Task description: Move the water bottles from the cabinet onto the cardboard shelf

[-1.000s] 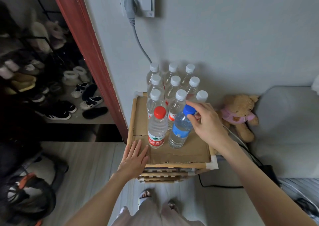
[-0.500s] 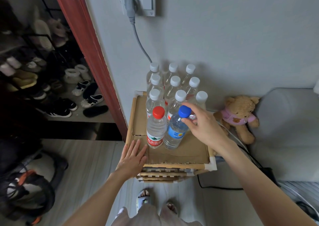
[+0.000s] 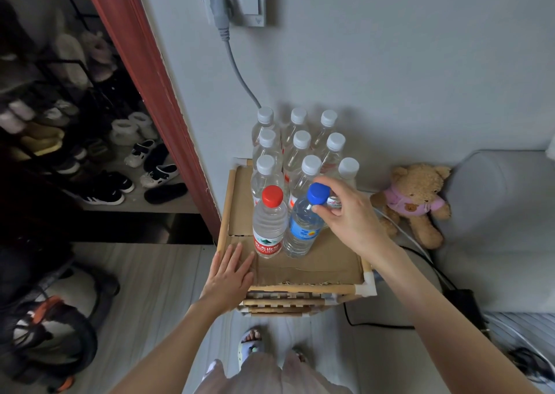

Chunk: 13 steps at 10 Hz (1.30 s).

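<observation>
Wall fills the back, with one socket plate and one grey plug whose cord drops behind the bottles. Left of the shelf a shoe rack holds several pairs of shoes; right of the shelf sits one grey cushion, and against it one brown teddy bear in a pink top.

The cardboard shelf stands against the wall, its top a sheet of cardboard framed by bamboo poles. On it stand eleven water bottles: nine with white caps in three rows of three at the back of the shelf, one with a red cap and one with a blue cap side by side in front of them, all upright or nearly so.

The left hand lies flat, fingers straight, on the shelf's front left corner, just beside the red-capped bottle. The right hand pinches the blue-capped bottle at its neck, just under the cap.
</observation>
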{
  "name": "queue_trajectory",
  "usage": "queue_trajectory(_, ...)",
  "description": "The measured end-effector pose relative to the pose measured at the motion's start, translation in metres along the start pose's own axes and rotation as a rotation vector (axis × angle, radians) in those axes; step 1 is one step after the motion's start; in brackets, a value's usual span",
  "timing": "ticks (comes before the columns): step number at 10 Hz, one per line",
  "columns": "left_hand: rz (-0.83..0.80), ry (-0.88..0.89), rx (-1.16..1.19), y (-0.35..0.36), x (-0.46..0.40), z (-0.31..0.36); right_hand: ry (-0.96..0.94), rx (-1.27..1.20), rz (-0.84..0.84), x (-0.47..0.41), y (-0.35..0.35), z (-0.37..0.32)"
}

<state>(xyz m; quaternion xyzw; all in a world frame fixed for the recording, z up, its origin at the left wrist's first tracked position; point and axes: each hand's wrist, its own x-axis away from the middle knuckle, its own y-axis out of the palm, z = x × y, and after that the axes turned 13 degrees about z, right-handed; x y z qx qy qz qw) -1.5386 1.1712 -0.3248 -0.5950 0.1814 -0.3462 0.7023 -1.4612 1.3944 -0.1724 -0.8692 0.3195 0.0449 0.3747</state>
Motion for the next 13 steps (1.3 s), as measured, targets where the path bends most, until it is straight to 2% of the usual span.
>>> queue_trajectory(2,0.154,-0.102,0.174,0.005,-0.002,0.004,0.159,-0.135,0.101,0.027,0.013,0.024)
queue_trajectory(3,0.214,-0.178,0.275,0.004,-0.007,0.01,0.327,-0.145,-0.012,0.05,0.029,0.045)
queue_trajectory(4,0.252,-0.251,0.362,-0.002,-0.013,0.017,0.546,-0.147,-0.203,0.062,0.05,0.064)
queue_trajectory(5,0.249,-0.294,0.349,-0.005,-0.017,0.02,0.61,-0.133,-0.282,0.06,0.067,0.068)
queue_trajectory(7,0.26,-0.372,0.367,-0.008,-0.024,0.024,0.592,-0.145,-0.185,0.061,0.08,0.065)
queue_trajectory(9,0.304,-0.368,0.364,-0.006,-0.023,0.024,0.6,-0.166,-0.179,0.057,0.079,0.062)
queue_trajectory(11,0.269,-0.219,0.151,0.019,-0.011,0.018,0.604,-0.188,-0.195,0.059,0.072,0.057)
queue_trajectory(13,0.18,-0.207,0.073,0.019,-0.012,0.018,0.673,-0.135,-0.219,0.067,0.065,0.064)
